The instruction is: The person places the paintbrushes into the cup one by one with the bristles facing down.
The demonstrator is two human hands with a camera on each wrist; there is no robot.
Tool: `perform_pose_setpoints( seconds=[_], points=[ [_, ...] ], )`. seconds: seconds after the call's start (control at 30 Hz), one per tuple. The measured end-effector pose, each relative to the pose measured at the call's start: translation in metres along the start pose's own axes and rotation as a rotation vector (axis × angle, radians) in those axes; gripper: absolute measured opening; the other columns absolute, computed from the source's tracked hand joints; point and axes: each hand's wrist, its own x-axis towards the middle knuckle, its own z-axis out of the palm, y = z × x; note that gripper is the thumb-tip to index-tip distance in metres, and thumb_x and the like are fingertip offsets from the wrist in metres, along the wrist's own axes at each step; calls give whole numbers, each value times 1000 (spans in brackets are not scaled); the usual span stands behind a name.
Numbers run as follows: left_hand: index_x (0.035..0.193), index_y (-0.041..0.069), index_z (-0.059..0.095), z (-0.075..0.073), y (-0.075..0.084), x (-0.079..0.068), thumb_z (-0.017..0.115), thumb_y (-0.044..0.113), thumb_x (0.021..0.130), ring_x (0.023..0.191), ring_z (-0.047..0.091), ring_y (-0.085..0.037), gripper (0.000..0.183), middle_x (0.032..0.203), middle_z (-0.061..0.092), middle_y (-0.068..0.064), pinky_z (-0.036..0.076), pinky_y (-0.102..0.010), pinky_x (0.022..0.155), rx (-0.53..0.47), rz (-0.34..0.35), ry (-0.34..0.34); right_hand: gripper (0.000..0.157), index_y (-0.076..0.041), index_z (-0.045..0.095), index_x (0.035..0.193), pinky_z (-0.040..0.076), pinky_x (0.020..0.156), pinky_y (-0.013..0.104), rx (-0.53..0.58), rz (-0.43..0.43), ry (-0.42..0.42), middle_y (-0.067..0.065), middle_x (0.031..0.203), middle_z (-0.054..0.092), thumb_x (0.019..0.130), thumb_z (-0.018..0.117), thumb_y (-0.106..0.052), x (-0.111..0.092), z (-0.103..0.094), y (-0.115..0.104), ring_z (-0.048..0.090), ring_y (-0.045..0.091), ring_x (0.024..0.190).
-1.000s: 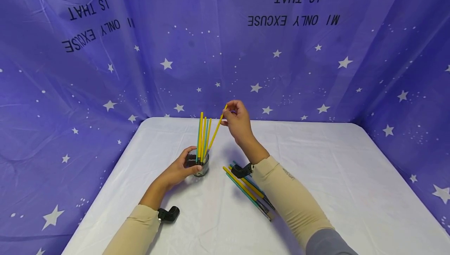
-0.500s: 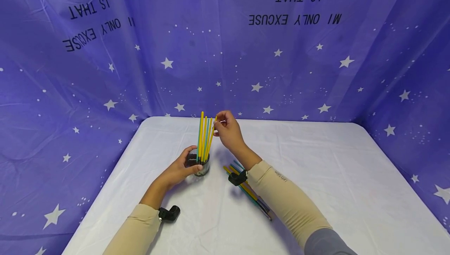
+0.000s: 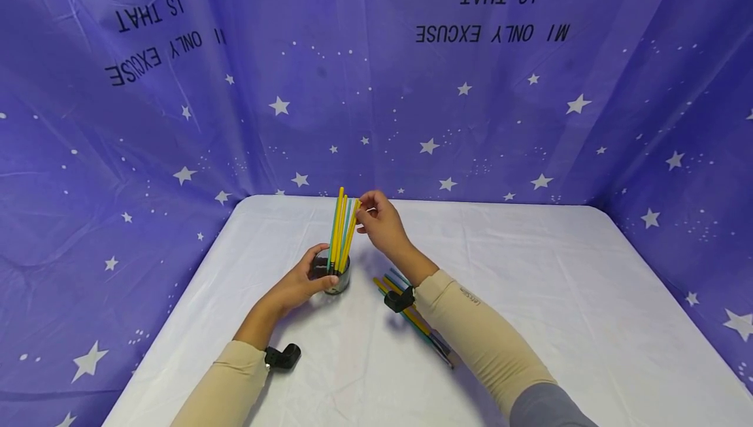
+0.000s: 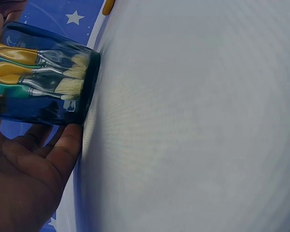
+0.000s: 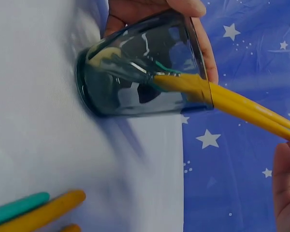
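A dark glass cup (image 3: 339, 283) stands upright near the middle of the white table. Several paintbrushes (image 3: 336, 234) with yellow and green handles lean in it, bristles down, as the left wrist view shows through the glass (image 4: 48, 108). My left hand (image 3: 297, 290) grips the cup from the left, thumb in front. At the cup's right side, my right hand (image 3: 382, 221) pinches the top of a yellow paintbrush (image 3: 350, 244) whose lower end is inside the cup. Only a few fingers of this hand (image 5: 286, 181) appear in the right wrist view, against the yellow handle.
Several more paintbrushes (image 3: 416, 324), yellow, green and blue, lie on the white tablecloth (image 3: 329, 368) to the right of the cup, partly under my right forearm (image 3: 465, 322). A purple star-printed curtain (image 3: 376, 87) hangs behind and along both sides.
My right hand has come left and down, bringing the yellow paintbrush from a slant to nearly upright beside the others in the cup. The left hand has stayed on the cup.
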Motion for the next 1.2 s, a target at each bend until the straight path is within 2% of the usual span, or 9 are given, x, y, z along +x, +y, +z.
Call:
perform_pose_setpoints(
  seconds=[0.3, 0.47, 0.6, 0.73, 0.87, 0.97, 1.07, 1.2],
  points=[
    [152, 20, 25, 2, 1, 0, 73, 19, 92, 134, 43, -37, 78, 145, 44, -21, 25, -55, 111, 0, -8, 6, 16, -4, 54, 114, 57, 71, 34, -27, 19, -12, 12, 96, 60, 100, 57, -10, -4, -13, 3, 66, 25, 84],
    [152, 19, 25, 2, 1, 0, 73, 17, 92, 134, 43, -37, 76, 145, 44, -21, 25, -54, 111, -8, -3, 0, 18, -1, 55, 114, 57, 70, 36, -43, 94, -49, 11, 99, 60, 100, 57, -12, -7, -23, 7, 66, 29, 87],
    [152, 20, 24, 1, 0, 0, 72, 18, 93, 135, 42, -37, 76, 145, 44, -21, 24, -55, 111, 4, 5, -8, 18, -2, 57, 112, 56, 70, 37, -88, 165, -101, 11, 99, 61, 98, 59, -12, -11, -34, 17, 66, 30, 86],
    [152, 20, 24, 1, 0, 1, 72, 19, 92, 136, 41, -37, 77, 145, 44, -21, 25, -55, 111, 2, 13, -17, 18, -3, 58, 112, 55, 70, 37, -135, 213, -164, 17, 103, 61, 98, 61, -13, -17, -46, 30, 64, 30, 87],
    [152, 19, 23, 1, 1, 1, 73, 20, 92, 136, 41, -37, 78, 146, 43, -22, 26, -54, 111, -2, 17, -17, 20, -3, 58, 113, 55, 69, 36, -193, 193, -218, 17, 101, 62, 97, 62, -13, -24, -56, 37, 64, 35, 88],
    [152, 19, 23, 1, 1, 0, 73, 20, 92, 136, 41, -37, 79, 146, 43, -21, 26, -54, 111, 2, 14, -10, 23, 0, 58, 115, 55, 67, 36, -249, 179, -247, 11, 96, 62, 96, 62, -13, -28, -62, 41, 64, 38, 86],
    [153, 18, 23, 2, 1, 0, 74, 21, 91, 135, 41, -37, 79, 146, 43, -22, 27, -54, 110, 6, 14, -5, 26, 2, 58, 117, 54, 65, 35, -303, 211, -291, 7, 93, 60, 96, 62, -12, -31, -67, 43, 63, 36, 83],
    [153, 19, 23, 2, 0, -1, 74, 21, 91, 135, 42, -36, 80, 146, 42, -21, 26, -54, 111, 4, 3, 2, 26, -1, 58, 119, 51, 63, 32, -405, 266, -381, 7, 91, 59, 96, 63, -13, -34, -70, 45, 60, 26, 72]
  ],
)
